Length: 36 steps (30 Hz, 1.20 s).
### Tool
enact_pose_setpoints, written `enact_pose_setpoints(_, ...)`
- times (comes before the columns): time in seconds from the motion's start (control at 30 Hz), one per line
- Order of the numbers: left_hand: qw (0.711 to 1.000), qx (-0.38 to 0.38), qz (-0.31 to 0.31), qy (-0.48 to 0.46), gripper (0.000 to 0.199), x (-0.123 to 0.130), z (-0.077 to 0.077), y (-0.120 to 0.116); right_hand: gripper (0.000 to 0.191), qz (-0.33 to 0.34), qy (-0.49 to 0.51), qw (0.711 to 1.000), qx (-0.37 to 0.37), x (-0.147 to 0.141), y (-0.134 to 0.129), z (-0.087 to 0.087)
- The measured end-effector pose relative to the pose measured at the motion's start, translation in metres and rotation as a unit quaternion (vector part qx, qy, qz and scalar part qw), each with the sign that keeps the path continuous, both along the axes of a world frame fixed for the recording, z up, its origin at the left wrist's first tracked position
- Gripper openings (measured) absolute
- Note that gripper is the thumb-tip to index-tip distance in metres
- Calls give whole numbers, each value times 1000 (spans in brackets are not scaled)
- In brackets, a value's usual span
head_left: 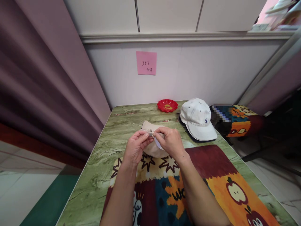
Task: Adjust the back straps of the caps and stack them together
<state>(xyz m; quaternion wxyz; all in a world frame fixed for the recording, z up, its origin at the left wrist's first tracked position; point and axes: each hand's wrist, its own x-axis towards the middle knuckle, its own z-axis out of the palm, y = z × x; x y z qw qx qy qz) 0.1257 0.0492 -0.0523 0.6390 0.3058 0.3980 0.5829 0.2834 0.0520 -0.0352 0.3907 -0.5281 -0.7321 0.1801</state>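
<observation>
A beige cap (154, 151) rests on the table in front of me, its back strap facing me. Thumb and fingers of my left hand (136, 146) pinch a small metal buckle (150, 134) at the back of this cap. From the other side, my right hand (171, 142) grips the cap's strap close to the buckle. Both hands are closed and nearly meet. My fingers cover most of the strap, so how far it runs through the buckle is hidden.
White cap (196, 114) stacked on a dark one at the right edge. Behind lies a red scalloped dish (167, 105). A patterned mat (207, 158) covers the near part of the green wood-look table (101, 150). A pink note (146, 62) hangs on the wall.
</observation>
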Motion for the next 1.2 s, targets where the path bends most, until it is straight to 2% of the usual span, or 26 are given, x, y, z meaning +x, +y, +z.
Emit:
enact_pose_setpoints(0.5, 999, 14, 25, 32, 32, 1, 3, -2, 7, 10, 57, 998, 12, -4, -2, 0)
enact_pose_setpoints(0.67, 999, 17, 17, 32, 31, 2, 2, -2, 9, -8, 52, 999, 3, -3, -2, 1)
enact_pose_setpoints(0.93, 999, 27, 11, 25, 34, 6, -3, -1, 10, 5, 47, 999, -13, -4, -2, 1)
enact_pose_setpoints(1.2, 999, 15, 34, 24, 36, 0, -4, 2, 16, -15, 61, 997, -50, 2, -1, 3)
